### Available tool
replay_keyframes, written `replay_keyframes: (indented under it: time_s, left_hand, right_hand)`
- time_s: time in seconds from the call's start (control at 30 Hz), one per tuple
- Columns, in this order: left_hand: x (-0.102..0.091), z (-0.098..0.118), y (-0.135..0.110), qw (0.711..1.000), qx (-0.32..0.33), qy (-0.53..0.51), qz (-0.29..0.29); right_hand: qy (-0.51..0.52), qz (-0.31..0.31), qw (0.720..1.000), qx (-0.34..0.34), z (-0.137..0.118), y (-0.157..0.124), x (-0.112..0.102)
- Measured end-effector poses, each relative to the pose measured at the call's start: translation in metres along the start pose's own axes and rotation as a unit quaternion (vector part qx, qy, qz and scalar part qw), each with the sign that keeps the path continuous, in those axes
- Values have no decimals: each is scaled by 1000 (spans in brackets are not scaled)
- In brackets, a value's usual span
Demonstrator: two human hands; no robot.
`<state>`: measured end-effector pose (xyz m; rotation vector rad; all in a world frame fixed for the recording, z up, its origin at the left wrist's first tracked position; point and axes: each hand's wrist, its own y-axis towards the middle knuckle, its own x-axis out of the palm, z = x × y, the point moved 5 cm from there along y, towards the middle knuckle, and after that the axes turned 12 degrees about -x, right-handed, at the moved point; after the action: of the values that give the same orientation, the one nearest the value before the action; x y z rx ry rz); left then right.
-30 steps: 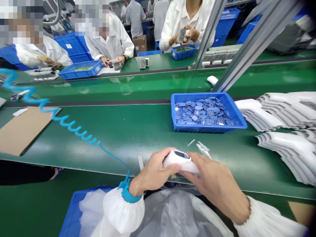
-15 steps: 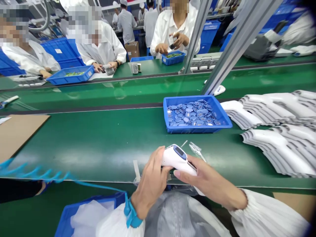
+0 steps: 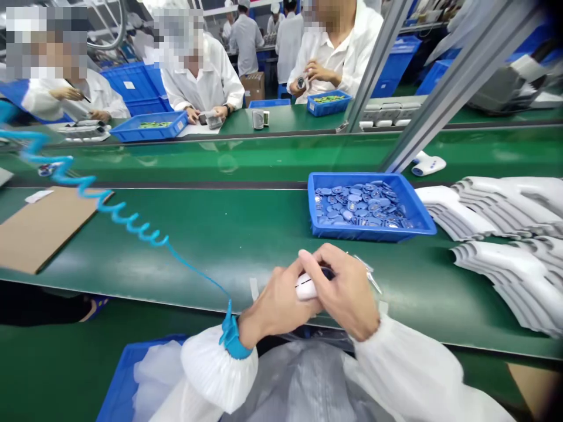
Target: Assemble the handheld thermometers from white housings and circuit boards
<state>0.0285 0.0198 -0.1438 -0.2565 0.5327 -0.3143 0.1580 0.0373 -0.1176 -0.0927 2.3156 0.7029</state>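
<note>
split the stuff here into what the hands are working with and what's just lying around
In use: white plastic handheld device, held by left hand and right hand; blue coiled cord from the blue wrist strap.

Lying about: blue plastic tray of blue oval parts; stacked white plastic shells; brown cardboard sheet.

Bright, even overhead light casts only faint shadows beneath the fingers point(image 3: 316, 258), soft glare sheens the green table point(image 3: 246, 258) beyond them, and distortion tilts the aluminium rails point(image 3: 466, 76) up-right of them.
</note>
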Motion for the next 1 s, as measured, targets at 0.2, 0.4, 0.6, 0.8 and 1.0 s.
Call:
replay_keyframes:
  time_s: [0.2, 0.4, 0.6, 0.8, 1.0]
  left_hand:
    - [8, 4, 2, 990, 35, 137, 20]
    - [4, -4, 0, 1000, -5, 22, -10]
    - [15, -6, -2, 993, 29, 91, 73]
    - [-13, -16, -11, 992, -60, 63, 96]
    - [-79, -29, -22, 954, -15, 205, 217]
  right_hand:
    - [-123, 96, 978, -138, -20, 12, 14]
    - [-82, 133, 986, -61, -11, 10, -4]
    - [-54, 7, 998, 30, -1, 10, 10]
    - [-15, -148, 988, 30, 14, 50, 11]
    - [-167, -171, 970, 42, 100, 120, -12]
